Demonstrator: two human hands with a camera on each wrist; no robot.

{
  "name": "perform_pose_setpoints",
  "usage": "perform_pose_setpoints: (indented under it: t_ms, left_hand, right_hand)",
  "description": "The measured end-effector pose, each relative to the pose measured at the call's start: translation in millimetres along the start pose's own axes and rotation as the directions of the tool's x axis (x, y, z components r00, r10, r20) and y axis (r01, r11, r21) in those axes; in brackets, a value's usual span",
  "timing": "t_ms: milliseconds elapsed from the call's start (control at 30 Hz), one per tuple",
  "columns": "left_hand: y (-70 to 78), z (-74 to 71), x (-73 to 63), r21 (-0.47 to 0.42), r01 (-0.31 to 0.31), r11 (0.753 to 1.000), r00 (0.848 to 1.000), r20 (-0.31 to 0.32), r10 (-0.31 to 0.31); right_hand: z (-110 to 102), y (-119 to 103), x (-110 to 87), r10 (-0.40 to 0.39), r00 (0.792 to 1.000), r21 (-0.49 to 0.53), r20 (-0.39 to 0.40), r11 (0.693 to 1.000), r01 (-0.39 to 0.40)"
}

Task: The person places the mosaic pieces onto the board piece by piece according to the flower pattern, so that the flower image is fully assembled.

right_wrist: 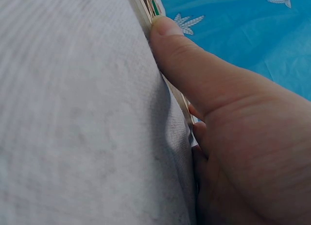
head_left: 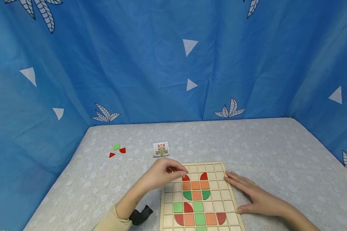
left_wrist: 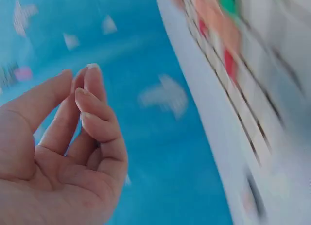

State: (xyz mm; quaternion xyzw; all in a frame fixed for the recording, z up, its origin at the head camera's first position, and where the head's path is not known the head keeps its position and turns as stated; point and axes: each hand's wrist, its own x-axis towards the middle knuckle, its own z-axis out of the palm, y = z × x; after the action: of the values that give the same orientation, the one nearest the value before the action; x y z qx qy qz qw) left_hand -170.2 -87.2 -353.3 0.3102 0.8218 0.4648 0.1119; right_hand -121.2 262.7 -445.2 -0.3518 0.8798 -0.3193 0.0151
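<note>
A square wooden grid board (head_left: 215, 166) lies on the cloth, partly filled with red, orange and green pieces. My left hand (head_left: 167, 173) hovers over its upper left part, fingertips overlapping a red quarter-round piece (head_left: 186, 177) in the head view. The left wrist view shows that hand (left_wrist: 73, 142) with fingers loosely bent and thumb near the fingertips, nothing visible between them. My right hand (head_left: 255, 197) rests along the board's right edge, fingers extended and thumb spread. Its thumb (right_wrist: 180, 55) touches the board's side in the right wrist view.
A small pattern card (head_left: 161, 149) lies beyond the board. Farther left are a light green square (head_left: 116, 147), a red quarter-round (head_left: 122, 150) and a red triangle (head_left: 111, 155). Blue curtains (head_left: 138, 64) surround the table (head_left: 266, 144).
</note>
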Motion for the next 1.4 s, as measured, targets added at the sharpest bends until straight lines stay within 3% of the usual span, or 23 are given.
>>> perform_pose_setpoints:
  t_ms: [67,133,267,467,600,767,933,1067,1267,1400]
  left_hand:
    - [-17.3,-21.6,-4.5,-0.021,0.042,0.999,0.995,-0.087,-0.044]
    - [-35.5,-42.6,-10.7,-0.046,0.098,0.994,0.977,-0.185,-0.104]
    - [-65.8,-81.6,-25.3,-0.11,0.191,0.975,0.917,-0.334,-0.217]
    - [-99.0,-129.9,-39.8,-0.118,0.312,0.943,0.827,-0.455,-0.33]
    - [-120.7,-145.7,-47.0,-0.115,0.405,0.907,0.774,-0.485,-0.407]
    - [-141.3,-145.1,-47.4,-0.109,0.494,0.863,0.734,-0.48,-0.481]
    - [-156.8,-144.0,-43.1,-0.011,0.556,0.831,0.712,-0.51,-0.483]
    - [-164.5,-144.4,-41.7,0.071,0.592,0.803,0.705,-0.528,-0.473]
    - [-165.7,-143.5,-42.4,0.086,0.597,0.797,0.705,-0.531,-0.47]
    - [-163.1,-142.6,-42.4,0.111,0.589,0.801,0.715,-0.534,-0.452]
  right_hand:
    - [-0.4,-0.9,-0.4,0.006,1.0,-0.015,-0.001,1.0,-0.006]
    - [-0.8,-1.3,-0.5,0.005,1.0,-0.021,-0.002,1.0,-0.005]
    - [-0.8,-0.9,-0.3,-0.005,1.0,-0.01,0.001,1.0,0.005]
    - [0.5,1.9,0.5,-0.036,0.999,0.013,-0.002,0.999,0.036]
    - [1.3,1.2,0.4,-0.024,1.0,0.012,0.0,1.0,0.024]
    - [0.6,-0.8,-0.2,-0.005,1.0,-0.006,0.005,1.0,0.005]
    - [-1.8,-2.9,0.3,0.008,1.0,-0.003,0.016,1.0,-0.008]
    - [-2.4,-3.7,0.9,0.016,1.0,0.006,0.016,1.0,-0.016]
    - [-0.9,-1.8,0.7,-0.008,1.0,0.012,0.007,1.0,0.008]
    - [-0.4,0.3,0.5,-0.034,0.999,0.028,-0.003,0.999,0.034]
